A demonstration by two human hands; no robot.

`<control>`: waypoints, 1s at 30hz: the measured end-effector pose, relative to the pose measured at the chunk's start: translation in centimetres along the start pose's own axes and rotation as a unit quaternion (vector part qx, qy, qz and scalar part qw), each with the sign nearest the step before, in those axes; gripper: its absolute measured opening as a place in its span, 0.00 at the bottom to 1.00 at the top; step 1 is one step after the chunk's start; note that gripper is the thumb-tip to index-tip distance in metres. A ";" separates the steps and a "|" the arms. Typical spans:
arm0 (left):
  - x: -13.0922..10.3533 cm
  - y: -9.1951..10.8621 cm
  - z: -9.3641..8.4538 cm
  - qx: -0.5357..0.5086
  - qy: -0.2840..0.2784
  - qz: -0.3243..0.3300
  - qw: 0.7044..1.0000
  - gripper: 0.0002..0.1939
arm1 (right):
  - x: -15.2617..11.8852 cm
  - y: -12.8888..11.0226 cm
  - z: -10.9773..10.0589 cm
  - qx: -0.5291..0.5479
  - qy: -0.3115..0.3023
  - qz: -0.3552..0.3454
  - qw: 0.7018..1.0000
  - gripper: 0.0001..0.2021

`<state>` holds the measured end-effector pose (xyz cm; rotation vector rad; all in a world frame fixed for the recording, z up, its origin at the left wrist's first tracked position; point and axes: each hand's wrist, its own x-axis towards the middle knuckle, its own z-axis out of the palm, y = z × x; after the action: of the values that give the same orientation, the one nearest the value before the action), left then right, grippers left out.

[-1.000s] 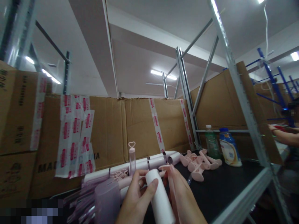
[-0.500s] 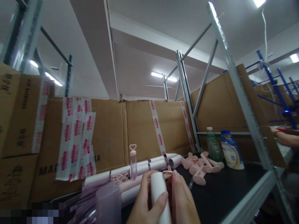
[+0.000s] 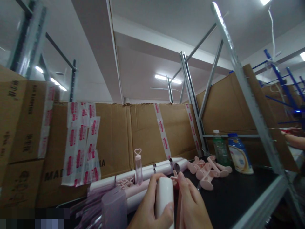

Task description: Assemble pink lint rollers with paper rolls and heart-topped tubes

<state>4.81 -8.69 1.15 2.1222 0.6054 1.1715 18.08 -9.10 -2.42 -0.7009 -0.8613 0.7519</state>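
Observation:
My left hand (image 3: 146, 208) is wrapped around a smooth white cylinder (image 3: 165, 192), its thumb across the near side. Close on its right, my right hand (image 3: 195, 205) pinches a pale pink plastic piece (image 3: 180, 211); a small pink loop shows by its fingertips. Much of that piece is hidden by the fingers. Beyond my left hand, a clear pink bubble wand tube (image 3: 138, 171) with a heart-shaped top stands upright. White cylinders (image 3: 145, 171) lie in rows behind it. To the right lies a pile of pink plastic pieces with round flat ends (image 3: 206, 173).
A translucent lilac container (image 3: 114, 208) and clear plastic packaging (image 3: 89, 210) are at the left front. A green bottle (image 3: 220, 148) and a blue-capped bottle (image 3: 240, 156) stand at the right. Cardboard walls (image 3: 143, 136) and metal posts (image 3: 247, 92) enclose the black surface. Another person's arm (image 3: 294, 140) shows far right.
My right hand has moved slightly away from the white cylinder, opening a small gap between them. The cylinder's top has tipped a little. The whole view has shifted slightly.

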 end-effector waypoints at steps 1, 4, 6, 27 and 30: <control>0.0 0.2 0.0 0.004 -0.001 0.000 1.000 0.27 | 0.1 0.0 0.0 -0.005 -0.001 -0.004 1.000 0.27; 0.0 0.6 0.0 0.014 -0.006 0.003 1.000 0.26 | 0.3 0.2 -0.1 -0.014 -0.007 -0.018 1.000 0.27; 0.0 0.6 0.0 0.015 -0.013 0.002 1.000 0.26 | 0.3 0.4 -0.2 -0.020 -0.014 -0.024 0.999 0.27; 0.0 1.2 0.0 0.023 -0.030 0.015 0.999 0.31 | -0.2 -0.5 -0.1 -0.055 0.007 -0.058 0.997 0.26; -0.1 0.9 0.3 -0.028 -0.029 0.006 0.999 0.32 | -0.4 -1.2 0.1 -0.051 0.025 -0.103 0.993 0.24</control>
<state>5.08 -9.45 1.57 2.1080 0.5274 1.1169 18.13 -10.06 -1.63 -0.7059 -0.9162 0.5072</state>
